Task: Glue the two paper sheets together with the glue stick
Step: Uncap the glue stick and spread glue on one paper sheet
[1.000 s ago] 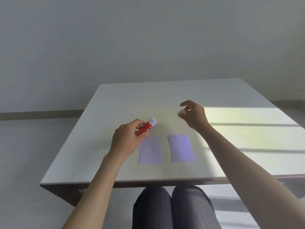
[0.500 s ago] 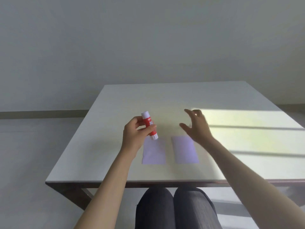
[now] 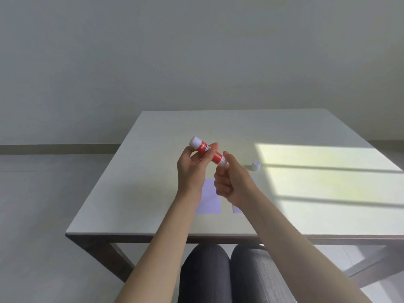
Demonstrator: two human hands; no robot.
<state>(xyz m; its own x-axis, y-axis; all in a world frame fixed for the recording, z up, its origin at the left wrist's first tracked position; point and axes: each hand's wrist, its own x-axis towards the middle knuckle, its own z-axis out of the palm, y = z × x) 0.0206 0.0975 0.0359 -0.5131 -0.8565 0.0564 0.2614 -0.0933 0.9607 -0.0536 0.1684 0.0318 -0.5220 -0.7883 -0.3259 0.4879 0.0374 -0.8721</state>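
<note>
Both hands' grip holds the glue stick (image 3: 208,152) above the sunlit white table (image 3: 153,193).

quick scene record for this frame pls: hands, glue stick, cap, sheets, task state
left hand: holds glue stick mid-air, tilted
right hand: grips the stick's lower end
cap: off, standing on table, right of hands
left sheet: lilac, flat on table
right sheet: mostly hidden by right forearm
task state: no glue visibly applied; sheets lie side by side, apart
</note>
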